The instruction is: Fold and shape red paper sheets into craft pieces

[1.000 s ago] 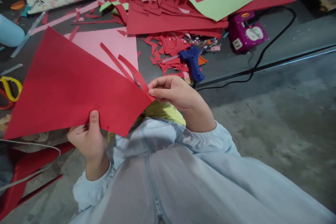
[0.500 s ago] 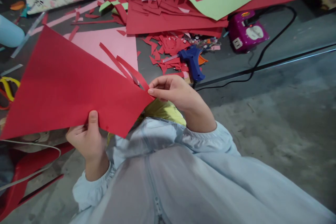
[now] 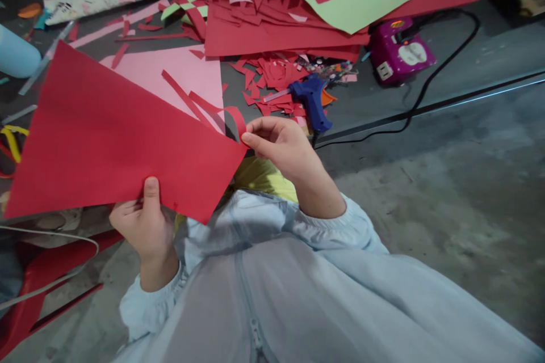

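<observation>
Yellow scissor handles point(image 3: 12, 143) peek out at my far left, by the edge of the big red paper point(image 3: 119, 142). I hold that paper up over the edge of the table point(image 3: 361, 103). My left hand point(image 3: 142, 227) pinches its bottom edge, thumb on top and fingers under, I think so it won't flop. Pink paper point(image 3: 191, 62) lies flat behind it. At the red paper's right corner, my right hand point(image 3: 281, 144) pinches a thin red strip point(image 3: 239, 118) between thumb and finger. The strip bends in a curl, maybe from how I grip it. I can't tell if it's joined to the big paper. Further right, a blue glue gun point(image 3: 313, 102) lies on red scraps point(image 3: 276, 72). It seems to sit there so its black cord point(image 3: 465, 48) can reach the purple plug box point(image 3: 385, 48).
</observation>
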The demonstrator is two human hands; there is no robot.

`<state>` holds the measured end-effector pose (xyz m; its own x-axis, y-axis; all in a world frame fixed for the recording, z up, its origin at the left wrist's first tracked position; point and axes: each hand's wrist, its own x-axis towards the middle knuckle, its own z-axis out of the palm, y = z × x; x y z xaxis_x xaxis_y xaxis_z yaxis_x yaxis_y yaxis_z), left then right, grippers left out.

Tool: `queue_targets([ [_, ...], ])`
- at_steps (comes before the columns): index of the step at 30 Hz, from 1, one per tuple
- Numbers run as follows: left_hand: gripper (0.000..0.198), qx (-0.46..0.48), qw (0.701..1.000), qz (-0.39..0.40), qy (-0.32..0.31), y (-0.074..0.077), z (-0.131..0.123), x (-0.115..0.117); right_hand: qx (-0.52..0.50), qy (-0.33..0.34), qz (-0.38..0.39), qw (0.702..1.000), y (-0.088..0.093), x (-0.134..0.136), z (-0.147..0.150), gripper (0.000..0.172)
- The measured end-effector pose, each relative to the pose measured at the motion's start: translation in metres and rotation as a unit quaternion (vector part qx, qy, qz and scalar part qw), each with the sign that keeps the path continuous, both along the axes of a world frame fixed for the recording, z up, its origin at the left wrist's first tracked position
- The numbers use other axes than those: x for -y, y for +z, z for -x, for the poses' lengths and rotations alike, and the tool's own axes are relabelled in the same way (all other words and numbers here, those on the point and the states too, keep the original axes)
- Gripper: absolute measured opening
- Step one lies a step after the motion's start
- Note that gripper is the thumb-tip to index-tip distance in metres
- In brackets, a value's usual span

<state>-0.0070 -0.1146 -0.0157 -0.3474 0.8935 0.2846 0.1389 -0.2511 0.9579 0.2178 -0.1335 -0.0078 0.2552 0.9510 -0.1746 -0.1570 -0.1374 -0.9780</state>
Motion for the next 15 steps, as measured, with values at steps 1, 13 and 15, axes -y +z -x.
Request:
queue_targets([
  [1, 0.018, 0.003, 1.0, -0.001, 0.0, 0.0, 0.0, 0.0, 0.0, -0.004, -0.003, 1.0, -0.001, 0.0, 0.0, 0.022],
  [13, 0.044, -0.067, 0.996, 0.047, 0.023, -0.001, 0.007, -0.002, 0.027, -0.059, -0.019, 0.998, -0.008, -0.005, 0.001, 0.025],
  [15, 0.041, -0.099, 0.993, 0.069, 0.01, -0.001, 0.013, -0.005, 0.046, -0.077, -0.019, 0.996, -0.007, -0.005, 0.001, 0.024],
])
